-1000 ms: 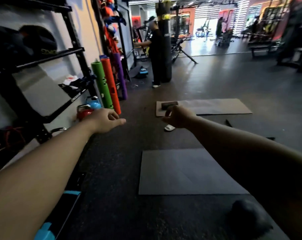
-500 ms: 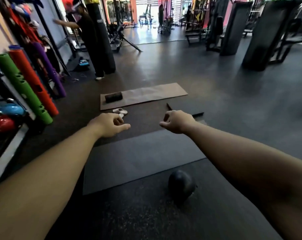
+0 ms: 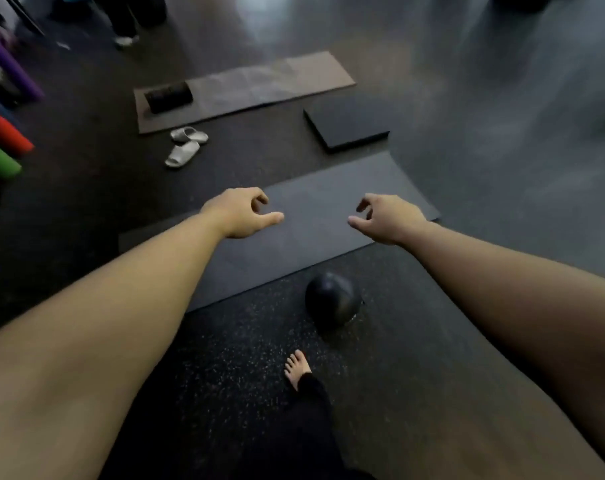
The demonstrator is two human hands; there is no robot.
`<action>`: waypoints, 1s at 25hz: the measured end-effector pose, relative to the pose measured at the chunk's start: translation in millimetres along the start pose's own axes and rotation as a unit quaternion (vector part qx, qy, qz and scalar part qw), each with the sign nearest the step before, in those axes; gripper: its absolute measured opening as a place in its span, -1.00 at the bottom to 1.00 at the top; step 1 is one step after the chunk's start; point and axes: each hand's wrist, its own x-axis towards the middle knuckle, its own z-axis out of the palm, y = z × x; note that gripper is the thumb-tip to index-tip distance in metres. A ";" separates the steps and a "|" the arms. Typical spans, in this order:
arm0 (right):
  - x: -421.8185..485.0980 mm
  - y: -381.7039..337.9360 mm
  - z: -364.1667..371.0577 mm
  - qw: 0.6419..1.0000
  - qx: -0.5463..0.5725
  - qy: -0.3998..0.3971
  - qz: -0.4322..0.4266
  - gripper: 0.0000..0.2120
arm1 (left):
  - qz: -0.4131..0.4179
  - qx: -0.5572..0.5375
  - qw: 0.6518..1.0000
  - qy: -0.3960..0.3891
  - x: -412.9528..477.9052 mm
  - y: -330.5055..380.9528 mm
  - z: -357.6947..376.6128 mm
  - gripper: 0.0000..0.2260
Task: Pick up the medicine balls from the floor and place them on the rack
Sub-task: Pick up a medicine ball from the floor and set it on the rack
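Both arms out ahead of me, left hand [image 3: 240,213] and right hand [image 3: 385,216] loosely curled and carrying nothing. The black medicine ball [image 3: 332,303] sits on the speckled floor [image 3: 224,358], just beyond my bare foot [image 3: 296,368], touching the near edge of the dark mat [image 3: 314,223]. Nothing lifted yet; the rack isn't in view. Past the mat: a foam pad [image 3: 346,124], pale slippers [image 3: 186,145], a brown mat [image 3: 259,84].

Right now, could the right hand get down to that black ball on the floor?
Probably yes. The right hand is empty and open above the grey mat, and nothing lies between it and the medicine ball, which sits nearer on bare floor.
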 end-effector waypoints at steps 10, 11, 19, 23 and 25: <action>166.9 87.3 75.6 0.993 -0.003 -0.104 0.055 -0.56 | -0.045 0.009 0.989 -0.144 184.4 2.1 99.5 -0.36; 181.8 96.3 88.7 0.992 -0.004 -0.116 0.049 -0.55 | -0.053 0.003 0.988 -0.145 197.6 0.1 112.4 -0.36; 332.1 204.3 289.7 0.973 0.003 -0.230 0.024 -0.50 | -0.159 -0.055 0.968 -0.185 325.8 -57.6 309.3 -0.32; 381.0 255.0 419.9 0.961 0.024 -0.271 0.053 -0.54 | -0.200 -0.105 0.951 -0.212 369.7 -99.1 451.4 -0.27; 399.5 271.0 478.5 0.959 0.022 -0.280 0.048 -0.51 | -0.223 -0.128 0.945 -0.202 387.2 -118.9 510.5 -0.22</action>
